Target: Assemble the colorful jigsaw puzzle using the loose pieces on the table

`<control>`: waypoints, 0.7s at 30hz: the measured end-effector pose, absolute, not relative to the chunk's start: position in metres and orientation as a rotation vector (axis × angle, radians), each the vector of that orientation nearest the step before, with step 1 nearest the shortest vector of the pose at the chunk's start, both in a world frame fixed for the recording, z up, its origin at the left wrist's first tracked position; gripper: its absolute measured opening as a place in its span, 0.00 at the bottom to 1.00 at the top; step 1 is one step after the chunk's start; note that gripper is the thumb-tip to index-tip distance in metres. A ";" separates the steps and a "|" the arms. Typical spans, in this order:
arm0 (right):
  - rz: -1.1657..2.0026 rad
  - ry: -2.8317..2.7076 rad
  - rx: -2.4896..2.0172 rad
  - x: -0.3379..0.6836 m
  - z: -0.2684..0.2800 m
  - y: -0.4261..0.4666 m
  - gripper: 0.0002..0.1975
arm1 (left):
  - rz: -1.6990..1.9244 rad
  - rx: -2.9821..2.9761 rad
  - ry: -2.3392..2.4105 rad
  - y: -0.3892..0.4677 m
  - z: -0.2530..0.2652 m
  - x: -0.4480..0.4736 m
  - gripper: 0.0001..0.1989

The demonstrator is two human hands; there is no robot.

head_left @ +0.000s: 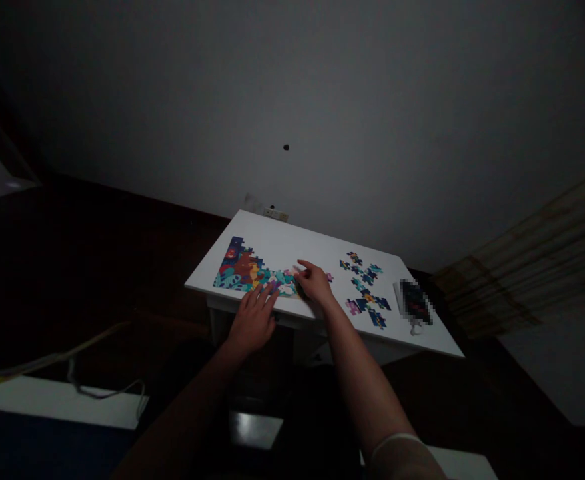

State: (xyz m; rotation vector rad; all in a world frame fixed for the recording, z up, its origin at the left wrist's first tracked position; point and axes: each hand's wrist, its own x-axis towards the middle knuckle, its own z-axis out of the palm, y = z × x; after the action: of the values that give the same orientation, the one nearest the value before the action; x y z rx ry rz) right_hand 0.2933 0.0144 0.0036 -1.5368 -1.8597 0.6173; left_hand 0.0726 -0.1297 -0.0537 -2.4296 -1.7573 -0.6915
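Note:
A partly joined jigsaw puzzle (245, 267) with colourful animal and plant pictures lies at the left of the white table. My left hand (256, 313) rests on its front edge, fingers spread and flat, holding nothing. Over the puzzle's right end is my right hand (315, 283), its index finger raised and the other fingers bent down. At these fingertips a small pale puzzle piece (296, 270) shows in part; my hand hides the rest. A pink piece (329, 277) lies just beyond the right hand. Loose puzzle pieces (367, 297), several of them, are scattered further right.
The white table (292, 237) stands near a grey wall with a socket (275, 214). A blurred-out dark object (416, 301) with a white loop lies at the table's right end. Cables (72, 350) run over a white surface at lower left. The room is dim.

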 end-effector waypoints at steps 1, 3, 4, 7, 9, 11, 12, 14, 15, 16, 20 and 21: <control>0.604 -1.889 -1.535 0.293 0.005 0.014 0.25 | -0.695 -2.428 -1.759 -0.130 -0.054 0.073 0.38; 0.567 -1.938 -1.550 0.293 0.008 0.014 0.20 | -0.701 -2.424 -1.758 -0.130 -0.054 0.073 0.38; 0.546 -1.953 -1.563 0.293 0.009 0.014 0.18 | -0.701 -2.423 -1.756 -0.130 -0.054 0.073 0.38; 0.516 -1.965 -1.595 0.294 0.008 0.013 0.14 | -0.692 -2.422 -1.756 -0.130 -0.054 0.073 0.38; 0.518 -1.967 -1.595 0.296 0.007 0.012 0.13 | -0.692 -2.420 -1.761 -0.130 -0.055 0.073 0.38; 0.516 -1.972 -1.588 0.298 0.007 0.011 0.13 | -0.697 -2.418 -1.764 -0.129 -0.056 0.074 0.38; 0.514 -1.974 -1.589 0.299 0.008 0.011 0.12 | -0.699 -2.418 -1.766 -0.129 -0.056 0.074 0.38; 0.512 -1.980 -1.605 0.300 0.009 0.010 0.13 | -0.690 -2.425 -1.771 -0.129 -0.056 0.074 0.38; 0.510 -1.987 -1.616 0.300 0.010 0.010 0.13 | -0.684 -2.428 -1.772 -0.129 -0.056 0.074 0.39; 0.508 -1.995 -1.624 0.300 0.011 0.010 0.13 | -0.679 -2.429 -1.773 -0.129 -0.056 0.074 0.39; 0.518 -2.010 -1.613 0.300 0.009 0.013 0.15 | -0.695 -2.425 -1.758 -0.130 -0.055 0.073 0.40; 0.530 -2.012 -1.591 0.299 0.008 0.014 0.15 | -0.705 -2.423 -1.754 -0.130 -0.055 0.073 0.40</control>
State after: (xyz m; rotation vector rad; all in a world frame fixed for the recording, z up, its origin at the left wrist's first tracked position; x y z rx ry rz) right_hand 0.2993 0.0138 0.0078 -1.5908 -2.0121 0.5298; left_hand 0.0733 -0.1297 -0.0551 -2.4231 -1.7535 -0.7048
